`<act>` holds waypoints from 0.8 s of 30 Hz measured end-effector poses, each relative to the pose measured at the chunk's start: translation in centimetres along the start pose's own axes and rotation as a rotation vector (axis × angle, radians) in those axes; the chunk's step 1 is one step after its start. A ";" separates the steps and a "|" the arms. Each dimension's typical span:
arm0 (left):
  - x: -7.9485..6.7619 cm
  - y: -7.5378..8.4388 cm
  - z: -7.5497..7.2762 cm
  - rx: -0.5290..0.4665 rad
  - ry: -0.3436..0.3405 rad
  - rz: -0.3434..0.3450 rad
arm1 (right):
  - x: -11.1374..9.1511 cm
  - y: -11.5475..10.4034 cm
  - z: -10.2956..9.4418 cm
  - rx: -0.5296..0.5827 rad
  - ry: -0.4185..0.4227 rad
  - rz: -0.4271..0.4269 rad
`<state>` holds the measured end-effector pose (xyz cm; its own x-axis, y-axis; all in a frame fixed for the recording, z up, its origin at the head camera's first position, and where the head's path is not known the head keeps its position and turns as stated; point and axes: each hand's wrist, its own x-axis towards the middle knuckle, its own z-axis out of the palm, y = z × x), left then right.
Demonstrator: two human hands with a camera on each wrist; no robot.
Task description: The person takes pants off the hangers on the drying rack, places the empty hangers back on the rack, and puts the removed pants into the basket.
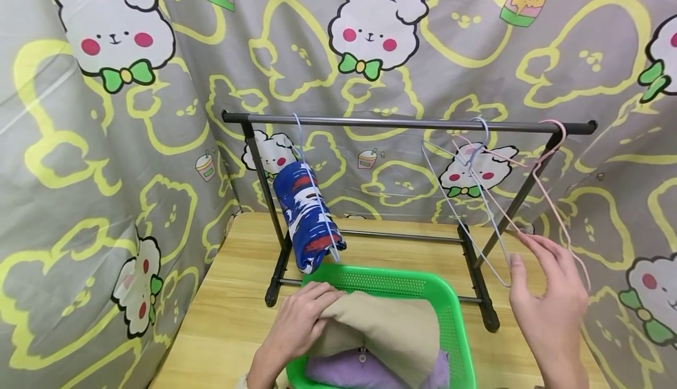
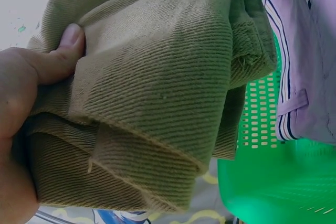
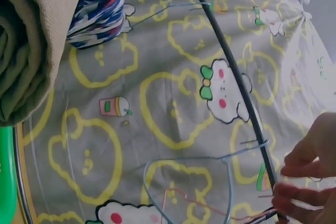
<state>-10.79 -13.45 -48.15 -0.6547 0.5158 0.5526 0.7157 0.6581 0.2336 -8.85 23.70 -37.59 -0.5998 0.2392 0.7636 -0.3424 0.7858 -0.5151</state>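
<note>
My left hand (image 1: 304, 318) grips a folded khaki corduroy garment (image 1: 386, 324) above the green basket; in the left wrist view its thumb (image 2: 71, 38) presses on the ribbed cloth. A folded purple garment (image 1: 349, 368) with a button lies in the basket under it. On the right, my right hand (image 1: 552, 295) reaches toward two hangers, thumb and fingers apart. Its fingertips are right at the lower wire of a pink hanger (image 1: 555, 213) and close to the corner of a blue hanger (image 1: 444, 180). Both hang from the rod.
A black rack (image 1: 391, 123) stands on the wooden table (image 1: 211, 318). At its left end, a blue, white and red cloth (image 1: 309, 213) hangs on another blue hanger (image 1: 297, 133). The green basket (image 1: 457, 318) sits before the rack. Patterned curtains (image 1: 296, 42) enclose the table.
</note>
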 end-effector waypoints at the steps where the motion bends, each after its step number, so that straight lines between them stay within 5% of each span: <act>1: 0.0 0.0 0.0 0.002 0.003 0.000 | -0.1 -0.3 -0.1 0.020 0.015 -0.023; 5: 0.1 -0.1 0.0 0.011 0.009 -0.009 | -0.9 -1.5 0.1 0.142 -0.007 -0.154; 12: 0.4 0.1 0.2 0.025 -0.011 -0.016 | -4.0 -2.7 3.0 0.305 -0.361 -0.346; 24: 0.9 0.6 0.5 0.030 -0.020 -0.016 | -8.8 -2.0 5.7 0.051 -0.792 -0.294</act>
<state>-11.08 -12.35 -47.93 -0.6710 0.5156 0.5327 0.6977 0.6823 0.2184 -7.02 16.82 -45.49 -0.8043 -0.4562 0.3807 -0.5846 0.7222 -0.3696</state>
